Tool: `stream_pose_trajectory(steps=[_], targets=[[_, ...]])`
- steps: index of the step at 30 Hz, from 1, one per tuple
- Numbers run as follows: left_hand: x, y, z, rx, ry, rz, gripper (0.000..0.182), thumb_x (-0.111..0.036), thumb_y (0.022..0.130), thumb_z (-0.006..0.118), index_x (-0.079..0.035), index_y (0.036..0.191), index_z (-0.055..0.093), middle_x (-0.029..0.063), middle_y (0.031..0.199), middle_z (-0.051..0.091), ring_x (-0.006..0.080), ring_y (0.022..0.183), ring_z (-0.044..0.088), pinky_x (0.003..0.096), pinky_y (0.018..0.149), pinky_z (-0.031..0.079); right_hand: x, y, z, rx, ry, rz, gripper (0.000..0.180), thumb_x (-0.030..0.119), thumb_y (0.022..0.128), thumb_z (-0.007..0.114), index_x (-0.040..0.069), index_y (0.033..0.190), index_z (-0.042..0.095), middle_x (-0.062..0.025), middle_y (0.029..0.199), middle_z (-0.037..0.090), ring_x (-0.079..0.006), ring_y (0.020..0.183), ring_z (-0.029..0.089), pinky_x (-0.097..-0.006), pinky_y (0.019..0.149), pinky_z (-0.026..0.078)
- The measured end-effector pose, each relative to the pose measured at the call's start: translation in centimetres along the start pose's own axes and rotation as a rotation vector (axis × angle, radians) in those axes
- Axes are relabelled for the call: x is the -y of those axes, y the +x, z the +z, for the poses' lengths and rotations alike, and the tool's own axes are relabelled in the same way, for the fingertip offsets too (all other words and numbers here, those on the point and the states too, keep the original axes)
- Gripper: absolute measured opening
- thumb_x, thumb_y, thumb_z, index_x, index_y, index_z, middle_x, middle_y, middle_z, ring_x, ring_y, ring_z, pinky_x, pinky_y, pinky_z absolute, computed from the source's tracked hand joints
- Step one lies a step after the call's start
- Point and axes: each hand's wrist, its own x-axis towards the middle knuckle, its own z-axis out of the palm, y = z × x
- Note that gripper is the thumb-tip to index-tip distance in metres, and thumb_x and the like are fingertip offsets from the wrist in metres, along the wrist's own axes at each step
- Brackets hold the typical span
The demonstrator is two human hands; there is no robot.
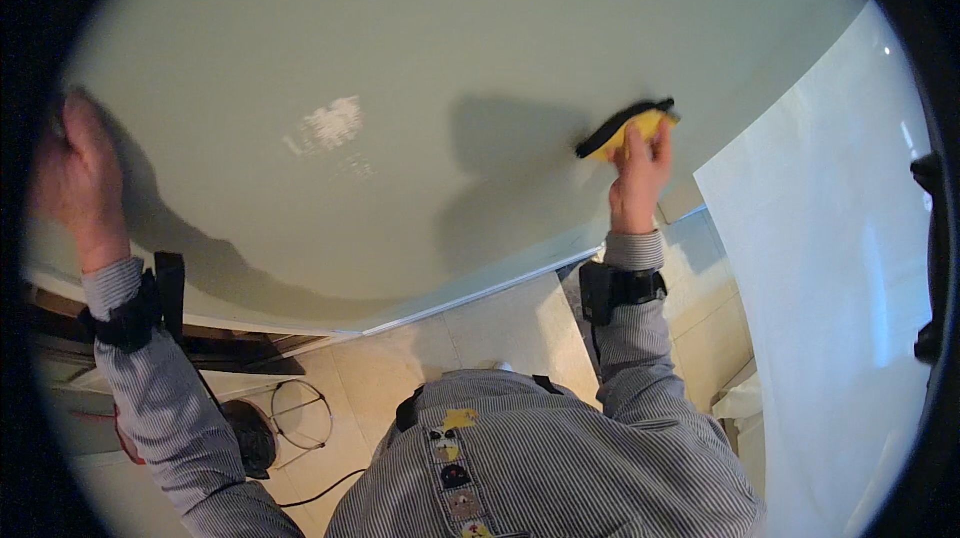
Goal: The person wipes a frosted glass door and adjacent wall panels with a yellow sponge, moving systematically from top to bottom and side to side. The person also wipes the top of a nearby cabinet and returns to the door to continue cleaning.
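Over a large pale green, wall-like surface (420,35), my right hand (637,185) grips a yellow-backed brush (628,134) with a black working side. The black side faces the surface, and a shadow falls to its left. Between my hands, a rough white patch (334,123) stands out against the green. My left hand (86,170) is raised at the left rim of the view, at or very near the surface. Its fingertips are dark and cut off, so whether it holds anything is not visible.
A glossy white panel or sheet (832,238) runs down the right side. Below lie beige floor tiles (349,380), a round wire frame (301,414), a black-lined container (251,437) and a dark cable (322,491). Dark wooden furniture (247,346) stands lower left.
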Motion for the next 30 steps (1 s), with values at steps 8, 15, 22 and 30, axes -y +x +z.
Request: stream_pose_trajectory(steps=[8,15,22,30], targets=[[-6.0,3.1,-1.5,-0.267,-0.039,0.010,0.033,-0.035,0.086,0.058,-0.012,0.110,0.063,0.0121,0.101,0.064,0.0312,0.088,0.060,0.0403,0.077,0.048,-1.4,-9.6,8.2,0.544,-0.644,-0.881,0.052,0.006,0.072,0.071,0.008,0.121,0.055,-0.0159,0.108,0.051,-0.0300,0.099,0.051,-0.0393,0.080,0.047],[-8.1,2.0,-3.2,-0.054,-0.145,-0.176,0.052,-0.025,0.084,0.052,-0.008,0.134,0.047,0.0212,0.148,0.026,0.0379,0.138,0.021,0.0555,0.108,0.015,-7.3,-15.3,5.2,1.125,-1.079,-0.823,0.032,0.004,0.074,0.061,0.020,0.101,0.066,-0.0092,0.095,0.060,-0.0302,0.089,0.057,-0.0385,0.072,0.052],[-8.3,2.0,-3.4,-0.058,-0.245,-0.206,0.050,-0.028,0.083,0.054,-0.010,0.130,0.050,0.0236,0.146,0.026,0.0398,0.135,0.023,0.0611,0.104,0.019,8.0,-4.8,13.1,0.616,-0.763,-1.279,0.042,0.004,0.079,0.064,0.006,0.121,0.059,-0.0097,0.095,0.059,-0.0242,0.096,0.052,-0.0338,0.082,0.045],[-7.1,1.8,-8.5,-0.238,-0.436,-0.127,0.029,-0.023,0.079,0.062,-0.009,0.105,0.064,0.0113,0.100,0.063,0.0307,0.087,0.060,0.0411,0.080,0.048,13.0,-11.3,23.3,0.644,-0.468,-1.431,0.046,0.014,0.073,0.073,0.012,0.118,0.061,-0.0122,0.104,0.061,-0.0279,0.099,0.055,-0.0376,0.087,0.046]])
